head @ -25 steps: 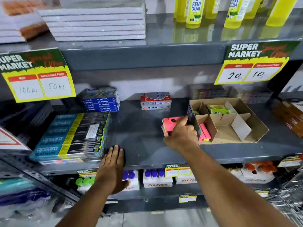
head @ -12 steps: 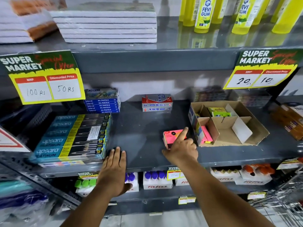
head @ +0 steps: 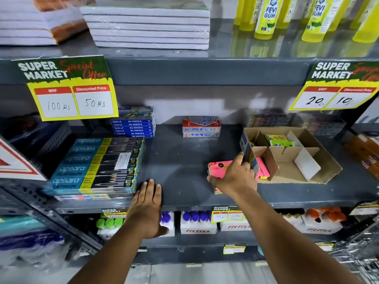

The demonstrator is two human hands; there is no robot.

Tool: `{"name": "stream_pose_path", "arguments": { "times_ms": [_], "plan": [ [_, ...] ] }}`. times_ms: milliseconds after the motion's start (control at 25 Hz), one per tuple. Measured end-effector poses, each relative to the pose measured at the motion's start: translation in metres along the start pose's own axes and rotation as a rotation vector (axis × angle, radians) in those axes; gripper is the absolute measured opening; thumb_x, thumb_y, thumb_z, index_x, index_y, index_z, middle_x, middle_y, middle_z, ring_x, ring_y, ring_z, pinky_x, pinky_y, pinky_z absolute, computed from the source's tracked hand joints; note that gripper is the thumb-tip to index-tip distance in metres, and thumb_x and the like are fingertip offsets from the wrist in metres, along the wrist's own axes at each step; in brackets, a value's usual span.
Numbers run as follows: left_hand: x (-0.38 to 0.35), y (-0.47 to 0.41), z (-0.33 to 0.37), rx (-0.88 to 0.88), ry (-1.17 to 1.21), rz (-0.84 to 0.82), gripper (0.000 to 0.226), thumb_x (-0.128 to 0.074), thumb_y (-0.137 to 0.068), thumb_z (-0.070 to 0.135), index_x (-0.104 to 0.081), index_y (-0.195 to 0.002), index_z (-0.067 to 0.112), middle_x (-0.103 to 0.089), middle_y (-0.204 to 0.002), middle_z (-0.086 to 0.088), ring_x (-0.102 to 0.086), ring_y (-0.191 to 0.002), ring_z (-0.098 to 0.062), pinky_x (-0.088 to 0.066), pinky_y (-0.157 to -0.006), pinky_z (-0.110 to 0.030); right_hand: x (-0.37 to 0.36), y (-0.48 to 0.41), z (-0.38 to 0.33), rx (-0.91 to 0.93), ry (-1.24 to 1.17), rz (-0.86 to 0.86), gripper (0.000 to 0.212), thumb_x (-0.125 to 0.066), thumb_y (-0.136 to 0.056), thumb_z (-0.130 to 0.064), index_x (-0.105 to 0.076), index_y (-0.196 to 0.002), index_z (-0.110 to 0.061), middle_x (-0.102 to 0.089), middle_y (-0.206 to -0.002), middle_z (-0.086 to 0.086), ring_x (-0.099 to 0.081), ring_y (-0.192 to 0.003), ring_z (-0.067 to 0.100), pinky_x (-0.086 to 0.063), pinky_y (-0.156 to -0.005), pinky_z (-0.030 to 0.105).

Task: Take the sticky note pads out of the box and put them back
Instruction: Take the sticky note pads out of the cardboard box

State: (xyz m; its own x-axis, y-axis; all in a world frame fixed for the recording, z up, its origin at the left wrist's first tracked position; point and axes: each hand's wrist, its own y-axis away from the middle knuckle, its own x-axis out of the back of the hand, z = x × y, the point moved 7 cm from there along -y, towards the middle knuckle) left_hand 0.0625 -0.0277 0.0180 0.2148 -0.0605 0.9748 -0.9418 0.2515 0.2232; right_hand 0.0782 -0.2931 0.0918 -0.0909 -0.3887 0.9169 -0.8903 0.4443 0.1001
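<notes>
Two hands up at grey metal shelf (head: 184, 160), store aisle. Right hand (head: 235, 177) over pink sticky note pad (head: 218, 168), fingers curled down on its top and near edge, thumb at pad's left side; grip closed on pad, pad resting on shelf surface or on something pink/yellow just under it, cannot tell which. Pad just left of cardboard box (head: 320, 160), outside it, close to box's front left corner. More pink pads (head: 262, 168) standing in box's front left compartment, yellow edge at bottom. Green pads (head: 279, 140) in rear compartment. White divider (head: 305, 165) tilted across box's right part. Left hand (head: 146, 203) flat, palm down, fingers spread and extended on shelf front edge, holding nothing, just beside stack of Apsara pencil boxes (head: 96, 167). Oil pastel boxes (head: 133, 126) stacked at back left, red and silver Softek boxes (head: 201, 128) at back centre, well apart from pad. Price tags (head: 71, 89) hanging from upper shelf lip, 100/50 left, 20/10 right. Fevi Gum bottles (head: 266, 17) on top shelf
</notes>
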Motion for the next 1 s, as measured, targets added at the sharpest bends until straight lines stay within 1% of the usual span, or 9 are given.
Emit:
{"name": "stream_pose_path", "arguments": {
  "times_ms": [200,360,520,640,800,1000],
  "plan": [
    [-0.001,0.0,-0.001,0.0,-0.009,-0.007,0.133,-0.065,-0.07,0.071,0.026,-0.144,0.009,0.032,-0.153,-0.016,0.026,-0.142,-0.033,0.008,-0.119,-0.041,-0.001,-0.002,0.001,0.004,-0.003,0.016,0.123,-0.074,-0.069,-0.06,-0.001,-0.155,-0.009,-0.041,-0.142,0.017,-0.04,-0.131,0.038,-0.038,-0.104,0.047],
    [0.001,0.001,0.0,-0.006,-0.028,-0.007,0.132,-0.064,-0.069,0.072,0.023,-0.145,0.008,0.032,-0.153,-0.017,0.025,-0.142,-0.034,0.007,-0.119,-0.041,0.012,-0.006,-0.007,0.004,0.011,0.025,0.126,-0.075,-0.067,-0.06,-0.001,-0.156,-0.011,-0.043,-0.14,0.019,-0.041,-0.13,0.038,-0.035,-0.105,0.045],
    [-0.002,-0.003,0.001,0.01,-0.078,-0.075,0.131,-0.063,-0.071,0.07,0.026,-0.144,0.008,0.035,-0.152,-0.018,0.025,-0.142,-0.036,0.004,-0.119,-0.044,0.03,-0.023,-0.043,0.031,-0.07,0.019,0.125,-0.075,-0.068,-0.058,0.002,-0.157,-0.015,-0.039,-0.144,0.02,-0.041,-0.131,0.04,-0.039,-0.102,0.045],
    [-0.001,-0.004,0.001,-0.011,-0.074,-0.08,0.129,-0.06,-0.071,0.071,0.023,-0.145,0.007,0.032,-0.153,-0.019,0.023,-0.142,-0.037,0.003,-0.118,-0.045,0.012,-0.038,-0.078,0.037,-0.11,-0.042,0.125,-0.073,-0.068,-0.061,0.004,-0.156,-0.015,-0.038,-0.144,0.019,-0.043,-0.13,0.039,-0.04,-0.102,0.047],
    [0.0,-0.002,0.0,-0.01,-0.062,-0.057,0.128,-0.059,-0.069,0.073,0.02,-0.146,0.008,0.03,-0.154,-0.018,0.022,-0.143,-0.036,0.004,-0.117,-0.044,-0.031,-0.043,-0.103,0.027,0.015,-0.109,0.121,-0.067,-0.073,-0.066,0.006,-0.156,-0.015,-0.039,-0.145,0.019,-0.044,-0.13,0.038,-0.037,-0.101,0.047],
    [-0.002,-0.005,0.001,0.003,-0.052,-0.067,0.128,-0.059,-0.069,0.071,0.023,-0.145,0.009,0.033,-0.153,-0.016,0.025,-0.142,-0.034,0.006,-0.117,-0.044,-0.06,-0.046,-0.111,0.047,0.174,-0.095,0.118,-0.062,-0.076,-0.067,0.006,-0.156,-0.013,-0.045,-0.14,0.02,-0.049,-0.123,0.037,-0.036,-0.097,0.049]
  ]
}}
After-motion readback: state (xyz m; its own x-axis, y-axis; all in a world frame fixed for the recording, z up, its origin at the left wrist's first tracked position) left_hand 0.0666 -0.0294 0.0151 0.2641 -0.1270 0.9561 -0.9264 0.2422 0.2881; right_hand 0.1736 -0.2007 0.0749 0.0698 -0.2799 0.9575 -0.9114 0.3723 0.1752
